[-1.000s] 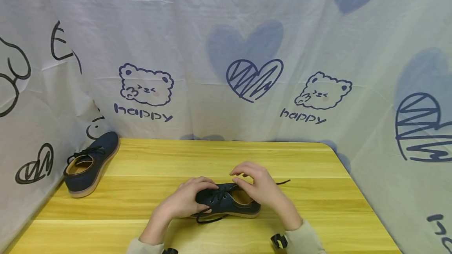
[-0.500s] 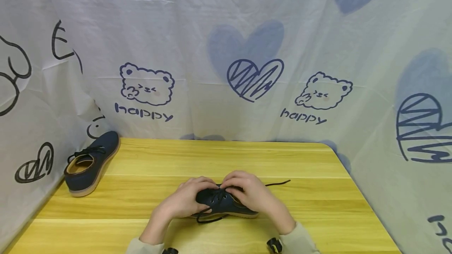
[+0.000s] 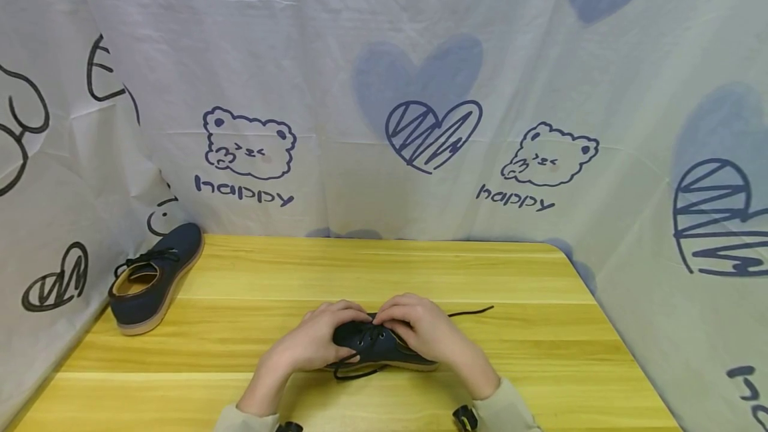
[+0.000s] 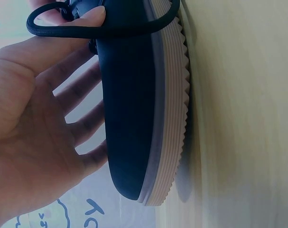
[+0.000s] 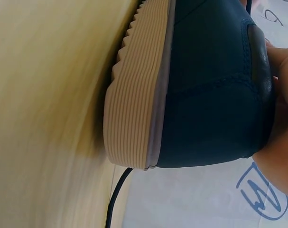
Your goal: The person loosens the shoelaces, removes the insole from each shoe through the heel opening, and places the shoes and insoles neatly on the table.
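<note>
A dark navy lace-up shoe with a pale ridged sole stands on the table, its toe to the left. My left hand grips the toe half, thumb on the near side and fingers over the far side, as the left wrist view shows. My right hand reaches over the shoe's opening, thumb and fingertips pinched together at the top of the black shoelace; what lies between those fingertips is mostly hidden. One lace end loops down the near side; the other trails off to the right behind the heel.
A matching navy shoe stands at the table's left edge, against the printed white curtain. The yellow wooden table reaches to that curtain at the back. Black wrist-camera mounts sit at both sleeves.
My right hand has come left and down from above the shoe's opening to the laces, and its fingers have closed together there. The left hand and the shoe have stayed nearly still.
</note>
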The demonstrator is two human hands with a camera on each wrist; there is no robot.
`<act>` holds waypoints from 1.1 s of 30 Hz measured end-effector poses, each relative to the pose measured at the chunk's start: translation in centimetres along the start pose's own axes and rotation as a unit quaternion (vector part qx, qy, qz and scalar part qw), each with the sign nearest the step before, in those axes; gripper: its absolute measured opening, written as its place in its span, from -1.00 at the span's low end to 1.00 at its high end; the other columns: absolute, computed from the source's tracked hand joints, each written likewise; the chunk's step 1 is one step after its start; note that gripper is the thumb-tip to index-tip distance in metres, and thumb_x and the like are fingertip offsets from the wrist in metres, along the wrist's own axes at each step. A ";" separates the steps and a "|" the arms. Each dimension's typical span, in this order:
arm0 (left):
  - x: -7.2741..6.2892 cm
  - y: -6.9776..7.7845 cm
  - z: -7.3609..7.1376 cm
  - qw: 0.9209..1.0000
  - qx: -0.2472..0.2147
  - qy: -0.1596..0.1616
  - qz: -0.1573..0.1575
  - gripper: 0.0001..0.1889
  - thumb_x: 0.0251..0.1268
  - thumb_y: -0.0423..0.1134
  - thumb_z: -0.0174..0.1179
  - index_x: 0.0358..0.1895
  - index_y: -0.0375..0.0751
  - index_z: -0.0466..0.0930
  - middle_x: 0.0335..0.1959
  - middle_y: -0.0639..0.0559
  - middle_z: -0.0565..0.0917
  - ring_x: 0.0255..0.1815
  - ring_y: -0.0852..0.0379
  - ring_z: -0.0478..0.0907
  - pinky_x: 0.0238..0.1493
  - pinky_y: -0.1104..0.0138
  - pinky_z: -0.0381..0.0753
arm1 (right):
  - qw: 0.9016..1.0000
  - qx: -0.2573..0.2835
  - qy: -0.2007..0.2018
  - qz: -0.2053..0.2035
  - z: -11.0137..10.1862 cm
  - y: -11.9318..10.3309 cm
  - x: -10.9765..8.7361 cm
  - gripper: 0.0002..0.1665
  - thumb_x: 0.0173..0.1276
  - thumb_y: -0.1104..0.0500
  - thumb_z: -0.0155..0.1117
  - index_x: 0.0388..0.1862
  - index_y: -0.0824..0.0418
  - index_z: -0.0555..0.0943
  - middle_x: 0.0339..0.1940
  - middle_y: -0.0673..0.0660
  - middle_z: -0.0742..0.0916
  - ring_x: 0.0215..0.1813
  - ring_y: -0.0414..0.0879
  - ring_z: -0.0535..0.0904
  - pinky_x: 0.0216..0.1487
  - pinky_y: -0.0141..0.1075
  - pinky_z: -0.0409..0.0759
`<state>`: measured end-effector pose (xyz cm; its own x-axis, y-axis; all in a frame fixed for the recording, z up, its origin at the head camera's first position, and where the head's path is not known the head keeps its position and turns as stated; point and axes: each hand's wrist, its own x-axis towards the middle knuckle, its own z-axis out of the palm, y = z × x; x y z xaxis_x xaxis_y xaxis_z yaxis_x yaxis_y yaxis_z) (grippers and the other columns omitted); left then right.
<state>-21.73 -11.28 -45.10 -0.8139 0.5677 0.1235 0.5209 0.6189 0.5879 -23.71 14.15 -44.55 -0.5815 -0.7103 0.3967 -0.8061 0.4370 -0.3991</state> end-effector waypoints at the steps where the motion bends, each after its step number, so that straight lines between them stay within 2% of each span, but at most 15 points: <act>1: 0.0 0.0 0.0 1.000 0.000 0.000 0.000 -0.47 0.15 -0.27 0.56 0.23 -0.05 0.68 0.26 0.01 0.62 0.27 -0.19 0.51 0.25 -0.31 0.39 | 1.000 -0.001 -0.002 0.002 0.0 0.0 0.0 -0.78 0.47 0.33 0.34 -0.01 0.14 0.80 0.02 0.02 0.78 0.10 -0.07 0.70 0.17 -0.19 0.67; 13: 0.0 0.1 -0.1 1.000 -0.003 0.001 -0.001 -0.47 0.15 -0.26 0.55 0.24 -0.06 0.68 0.27 0.00 0.61 0.28 -0.20 0.50 0.26 -0.31 0.37 | 1.000 -0.030 0.009 -0.001 0.4 0.4 -0.1 -0.83 0.46 0.31 0.36 -0.04 0.13 0.76 -0.02 0.01 0.78 0.07 -0.08 0.70 0.15 -0.18 0.67; 21: 0.1 -0.1 0.0 1.000 -0.009 -0.004 -0.009 -0.45 0.14 -0.24 0.57 0.25 -0.04 0.68 0.29 0.01 0.60 0.29 -0.20 0.50 0.27 -0.31 0.37 | 0.998 -0.043 0.038 0.019 0.6 0.5 0.0 -0.86 0.49 0.33 0.32 -0.10 0.13 0.73 -0.10 0.01 0.77 0.00 -0.07 0.69 0.06 -0.17 0.69; 26: 0.2 -0.2 0.1 1.000 -0.012 -0.007 -0.013 -0.44 0.13 -0.22 0.57 0.26 -0.02 0.67 0.30 0.01 0.60 0.30 -0.19 0.49 0.27 -0.31 0.36 | 0.996 -0.020 0.037 0.075 0.9 0.5 0.0 -0.89 0.54 0.27 0.28 -0.07 0.09 0.70 -0.10 -0.02 0.75 -0.02 -0.11 0.68 0.03 -0.17 0.68; 30: 0.1 -0.2 0.0 1.000 -0.012 -0.006 -0.012 -0.43 0.12 -0.23 0.57 0.26 -0.02 0.67 0.30 0.01 0.59 0.30 -0.20 0.48 0.27 -0.33 0.35 | 0.989 -0.006 0.039 0.143 1.1 0.4 0.0 -0.89 0.57 0.21 0.25 -0.06 0.07 0.70 -0.10 -0.03 0.73 -0.02 -0.12 0.67 0.04 -0.13 0.67; 33: 0.1 -0.3 0.0 1.000 -0.012 -0.006 -0.012 -0.43 0.12 -0.26 0.55 0.26 -0.02 0.67 0.31 0.00 0.59 0.31 -0.21 0.48 0.27 -0.34 0.34 | 0.984 -0.003 0.043 0.173 1.3 0.4 0.0 -0.90 0.57 0.22 0.26 -0.06 0.07 0.70 -0.11 -0.04 0.71 -0.02 -0.09 0.67 0.05 -0.09 0.66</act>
<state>-21.96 -11.37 -45.30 -0.8232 0.5590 0.0992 0.4942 0.6194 0.6100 -23.85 13.62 -45.76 -0.8282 -0.4687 0.3074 -0.5588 0.6479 -0.5177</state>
